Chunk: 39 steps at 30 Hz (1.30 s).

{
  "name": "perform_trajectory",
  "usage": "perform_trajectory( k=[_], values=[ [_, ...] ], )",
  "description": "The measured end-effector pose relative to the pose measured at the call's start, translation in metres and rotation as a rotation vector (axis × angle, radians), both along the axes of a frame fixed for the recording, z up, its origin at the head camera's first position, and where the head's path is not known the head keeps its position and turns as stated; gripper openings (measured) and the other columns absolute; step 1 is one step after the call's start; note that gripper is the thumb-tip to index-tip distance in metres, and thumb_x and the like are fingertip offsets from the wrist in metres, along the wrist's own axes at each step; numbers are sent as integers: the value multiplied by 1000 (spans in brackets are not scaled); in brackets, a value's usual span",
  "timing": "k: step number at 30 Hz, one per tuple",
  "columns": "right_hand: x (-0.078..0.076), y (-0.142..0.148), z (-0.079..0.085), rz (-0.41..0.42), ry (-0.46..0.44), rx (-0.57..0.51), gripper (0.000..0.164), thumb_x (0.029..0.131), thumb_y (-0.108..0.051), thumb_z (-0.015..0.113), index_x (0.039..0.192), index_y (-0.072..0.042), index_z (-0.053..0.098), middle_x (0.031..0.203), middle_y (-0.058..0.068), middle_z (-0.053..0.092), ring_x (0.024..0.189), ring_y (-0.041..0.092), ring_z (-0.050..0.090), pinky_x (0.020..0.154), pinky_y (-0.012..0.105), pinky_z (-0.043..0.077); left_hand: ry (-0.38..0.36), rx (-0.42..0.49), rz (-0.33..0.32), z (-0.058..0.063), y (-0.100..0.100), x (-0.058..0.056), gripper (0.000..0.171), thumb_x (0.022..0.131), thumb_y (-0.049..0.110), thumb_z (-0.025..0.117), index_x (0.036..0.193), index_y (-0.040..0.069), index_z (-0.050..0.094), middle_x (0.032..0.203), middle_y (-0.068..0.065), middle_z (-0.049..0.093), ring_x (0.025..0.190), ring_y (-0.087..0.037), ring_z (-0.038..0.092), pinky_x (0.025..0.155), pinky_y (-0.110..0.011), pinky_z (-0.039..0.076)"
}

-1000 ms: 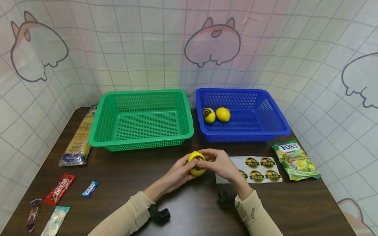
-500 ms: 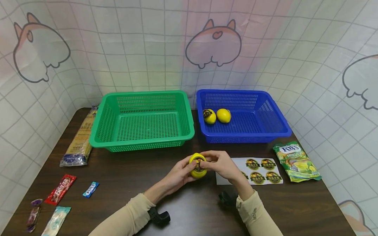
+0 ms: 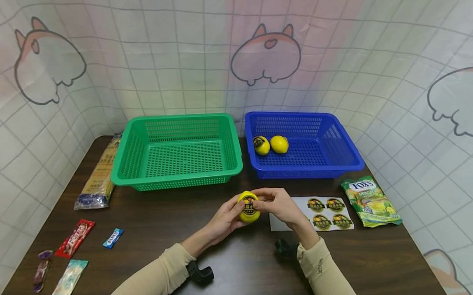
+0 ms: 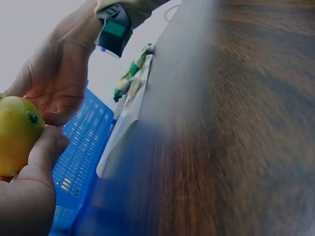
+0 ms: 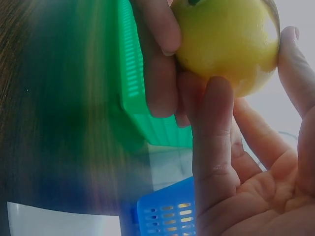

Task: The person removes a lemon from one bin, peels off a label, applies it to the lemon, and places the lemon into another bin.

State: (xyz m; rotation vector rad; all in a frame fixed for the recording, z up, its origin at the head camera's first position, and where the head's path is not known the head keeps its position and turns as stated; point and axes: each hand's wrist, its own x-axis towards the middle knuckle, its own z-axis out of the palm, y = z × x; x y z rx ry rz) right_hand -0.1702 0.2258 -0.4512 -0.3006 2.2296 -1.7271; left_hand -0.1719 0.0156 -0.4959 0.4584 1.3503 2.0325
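Observation:
Over the middle of the table, a yellow lemon is held between both hands. On its upward side sits a round black-and-gold sticker. The left hand grips the lemon from the left, with its thumb at the sticker's edge. From the right, the right hand has its thumb on the sticker and its fingers round the far side. The left wrist view shows the lemon's stem end facing the camera. In the right wrist view, fingers of both hands touch the fruit.
Beside the right hand lies a white sheet of matching stickers. Behind stand a green basket and a blue basket with two lemons. A green candy bag lies right; wrapped snacks and a long package lie left.
The thumbs have shifted slightly apart on the lemon, so more of the sticker shows. Both hands stay in nearly the same place.

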Motion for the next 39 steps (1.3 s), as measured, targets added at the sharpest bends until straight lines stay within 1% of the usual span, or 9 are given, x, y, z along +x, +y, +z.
perform_trajectory(
  k=[3,8,11,14,17,19,24,31,39],
  values=[
    [0,1,0,10,-4,-11,43,94,-22,69,129,2,62,123,27,67,89,6,70,79,33,62,4,2,-4,0,0,0,65,105,44,41,154,4,25,126,-3,53,111,-10,63,98,-31,56],
    [-1,3,-3,34,0,-12,43,95,-25,68,129,1,62,123,26,67,89,7,70,81,40,62,-14,-3,-17,0,0,1,66,106,46,41,154,5,24,132,-5,50,117,-11,59,106,-41,51],
    [0,2,-4,46,-7,-10,44,95,-27,68,129,1,62,122,25,68,89,7,69,80,41,62,-39,8,-21,0,0,3,60,108,41,37,155,5,23,133,-3,50,120,-10,57,107,-40,51],
    [0,1,-5,47,-18,-14,44,95,-26,68,129,1,62,121,24,69,89,8,70,80,42,62,-48,6,-9,0,0,4,55,109,35,35,153,4,25,128,-1,52,116,-10,59,104,-38,52],
    [0,1,-7,46,-25,-24,43,94,-23,68,129,1,62,119,23,70,88,8,71,80,43,62,-26,-28,12,1,1,4,53,108,34,35,150,2,29,124,0,54,112,-10,61,102,-39,53],
    [0,0,-8,51,-25,-28,44,94,-21,69,130,2,61,117,24,70,88,8,72,80,41,62,-8,-65,33,1,2,3,52,107,34,39,148,1,33,123,-1,54,109,-10,62,100,-38,54],
    [1,-1,-9,70,-28,-34,46,92,-21,72,131,2,60,116,25,70,86,7,72,78,37,63,30,-148,64,0,4,2,52,105,37,47,142,0,41,120,-5,57,104,-12,64,92,-32,58],
    [0,-1,-9,74,-21,-31,47,91,-22,73,130,1,61,114,21,71,87,8,73,79,36,63,45,-179,98,2,6,2,48,104,34,48,139,0,44,115,-4,59,101,-11,64,89,-31,59],
    [-1,0,-10,92,-16,-35,48,89,-21,75,129,1,61,114,22,71,88,11,72,78,29,62,105,-240,132,2,7,3,44,105,31,48,134,-2,47,118,-12,59,98,-11,63,87,-30,59]
  ],
)
